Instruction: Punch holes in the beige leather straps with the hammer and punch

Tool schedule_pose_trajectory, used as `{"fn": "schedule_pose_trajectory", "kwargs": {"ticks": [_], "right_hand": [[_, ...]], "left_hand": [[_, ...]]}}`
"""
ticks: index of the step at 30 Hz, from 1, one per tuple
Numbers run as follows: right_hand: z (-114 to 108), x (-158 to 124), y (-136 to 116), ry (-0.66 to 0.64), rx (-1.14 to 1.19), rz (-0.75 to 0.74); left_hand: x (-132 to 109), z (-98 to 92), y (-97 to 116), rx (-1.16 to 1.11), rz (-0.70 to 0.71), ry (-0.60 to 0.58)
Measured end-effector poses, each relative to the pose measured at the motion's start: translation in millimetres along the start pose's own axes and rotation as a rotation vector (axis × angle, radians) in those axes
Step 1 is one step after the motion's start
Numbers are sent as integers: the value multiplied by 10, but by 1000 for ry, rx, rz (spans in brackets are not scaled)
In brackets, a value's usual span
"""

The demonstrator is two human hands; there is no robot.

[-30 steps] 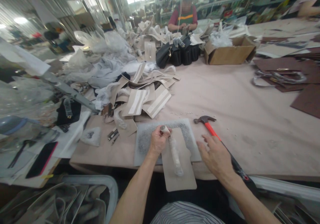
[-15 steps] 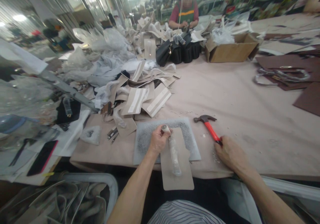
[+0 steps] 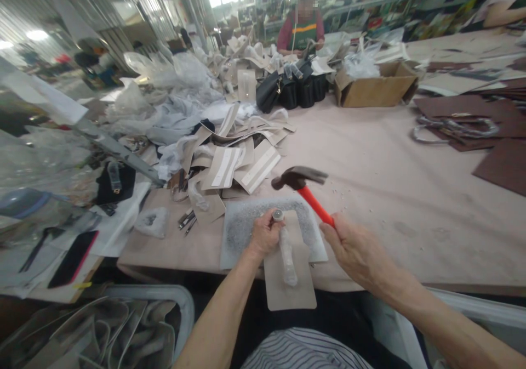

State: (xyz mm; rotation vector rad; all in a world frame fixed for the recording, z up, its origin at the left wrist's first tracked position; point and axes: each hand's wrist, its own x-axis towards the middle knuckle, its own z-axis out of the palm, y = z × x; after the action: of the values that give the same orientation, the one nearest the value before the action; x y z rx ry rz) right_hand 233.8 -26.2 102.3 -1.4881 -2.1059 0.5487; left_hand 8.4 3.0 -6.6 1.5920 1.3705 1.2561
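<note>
My left hand [image 3: 263, 237] is closed around a small metal punch [image 3: 278, 215], held upright on a beige leather panel [image 3: 290, 281]. A plastic-wrapped strap [image 3: 287, 259] lies along that panel. The panel rests on a grey cutting pad [image 3: 242, 232] at the table's near edge. My right hand [image 3: 353, 248] grips the orange handle of a claw hammer [image 3: 302, 181]. The hammer's dark head hangs in the air just above and right of the punch.
A heap of beige leather pieces [image 3: 242, 160] and plastic wrapping lies beyond the pad. Black bags [image 3: 293, 89] and a cardboard box [image 3: 376, 86] stand at the far end, where another person [image 3: 302, 23] works. Brown panels [image 3: 485, 122] lie right. A bin [image 3: 135, 325] sits below left.
My right hand closed on the hammer's handle, lifted it off the table and swung its head left, above the punch. My left hand has kept the punch in place.
</note>
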Motion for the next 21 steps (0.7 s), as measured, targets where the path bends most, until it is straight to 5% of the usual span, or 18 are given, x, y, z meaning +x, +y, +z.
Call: {"fn": "schedule_pose_trajectory", "kwargs": {"ticks": [4, 8, 11, 16, 21], "right_hand": [[-189, 55, -72, -102, -196, -208], [-496, 133, -350, 248, -143, -172], [-447, 102, -381, 452, -138, -164], [1, -59, 90, -136, -326, -236], [-7, -78, 173, -179, -228, -67]], "left_hand": [[-11, 6, -18, 32, -18, 9], [-11, -9, 12, 17, -12, -8], [-11, -9, 23, 4, -25, -10], [-16, 12, 18, 28, -42, -28], [-12, 7, 23, -20, -65, -10]]}}
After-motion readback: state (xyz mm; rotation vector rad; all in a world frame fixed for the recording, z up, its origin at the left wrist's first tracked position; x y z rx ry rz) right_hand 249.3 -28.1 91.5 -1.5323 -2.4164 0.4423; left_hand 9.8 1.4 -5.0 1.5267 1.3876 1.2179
